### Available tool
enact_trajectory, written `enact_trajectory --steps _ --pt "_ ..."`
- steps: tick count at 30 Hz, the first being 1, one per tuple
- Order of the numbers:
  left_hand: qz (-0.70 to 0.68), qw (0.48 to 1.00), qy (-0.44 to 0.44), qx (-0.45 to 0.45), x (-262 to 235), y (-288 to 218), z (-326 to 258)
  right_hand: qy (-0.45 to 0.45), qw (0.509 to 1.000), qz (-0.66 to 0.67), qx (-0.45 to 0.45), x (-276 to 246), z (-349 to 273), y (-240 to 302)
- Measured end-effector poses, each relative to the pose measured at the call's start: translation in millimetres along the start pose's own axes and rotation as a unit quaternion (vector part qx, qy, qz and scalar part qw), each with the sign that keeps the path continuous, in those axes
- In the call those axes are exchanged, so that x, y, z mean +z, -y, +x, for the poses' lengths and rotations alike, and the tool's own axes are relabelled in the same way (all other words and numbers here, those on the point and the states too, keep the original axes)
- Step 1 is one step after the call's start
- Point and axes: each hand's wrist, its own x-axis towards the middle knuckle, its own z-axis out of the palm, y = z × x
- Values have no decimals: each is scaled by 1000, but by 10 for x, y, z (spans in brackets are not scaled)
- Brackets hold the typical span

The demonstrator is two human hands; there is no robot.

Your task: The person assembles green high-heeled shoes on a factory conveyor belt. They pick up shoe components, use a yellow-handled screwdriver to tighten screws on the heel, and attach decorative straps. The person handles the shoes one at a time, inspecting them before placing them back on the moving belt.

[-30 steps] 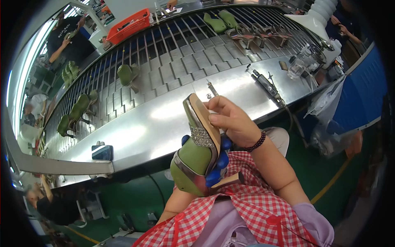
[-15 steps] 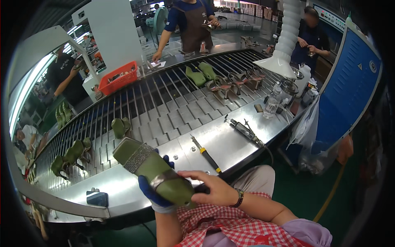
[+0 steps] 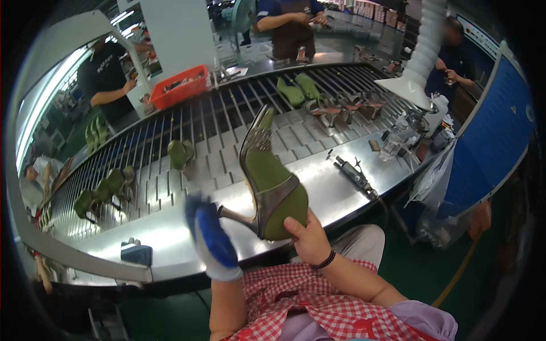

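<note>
Right hand (image 3: pixel 313 243): fingers are gripping the last (image 3: pixel 292 210) inside the shoe (image 3: pixel 276 198), probably leaving the heel (image 3: pixel 238 216) free.
Left hand (image 3: pixel 213 238): is hovering beside it; cannot tell finger spread.

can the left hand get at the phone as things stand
Probably yes: the gloved left hand seems to hold nothing, and nothing shows between it and the phone on the metal ledge. The right hand holds the shoe.
</note>
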Motion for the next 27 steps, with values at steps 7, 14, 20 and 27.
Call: enact_trajectory --steps 7,14,20,27 --pt "-174 931 -107 -302 229 262 108 22 993 -112 -5 -75 49 -69" --pt "-150 931 -148 -299 163 374 150 14 995 -98 15 -32 -13 -224" --pt "-153 913 -196 -324 178 268 194 59 987 -147 16 -288 42 -367" --pt "-166 936 -153 -271 33 312 224 50 991 -118 32 -201 -22 -479"
